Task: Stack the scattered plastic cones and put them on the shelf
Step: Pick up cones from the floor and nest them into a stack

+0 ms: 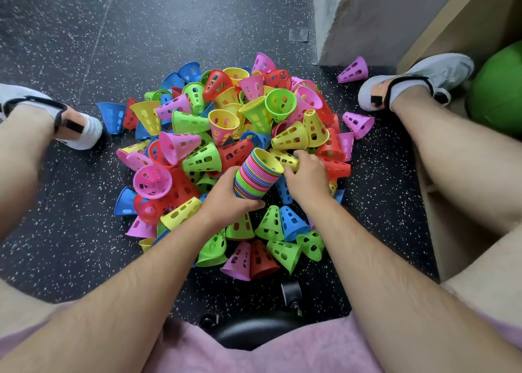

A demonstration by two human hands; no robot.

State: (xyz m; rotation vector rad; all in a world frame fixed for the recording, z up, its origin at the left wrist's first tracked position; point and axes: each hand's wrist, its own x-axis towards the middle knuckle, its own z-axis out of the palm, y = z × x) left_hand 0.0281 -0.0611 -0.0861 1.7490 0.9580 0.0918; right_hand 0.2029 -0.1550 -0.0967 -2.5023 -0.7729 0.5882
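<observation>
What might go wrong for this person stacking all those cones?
The stack is long, tilted and held near its lower end by the left hand, so it might slip apart. The right hand grips a yellow cone lying among others in the pile; lifting it may send them rolling. The red cone near the chair wheel could get crushed.

Pink shorts, white sneakers, black ankle straps, bare forearms

A stack of nested multicoloured cones tilts mouth-up in the left hand. A yellow cone lies just right of that grip, loose perforated cones heaped around.
</observation>
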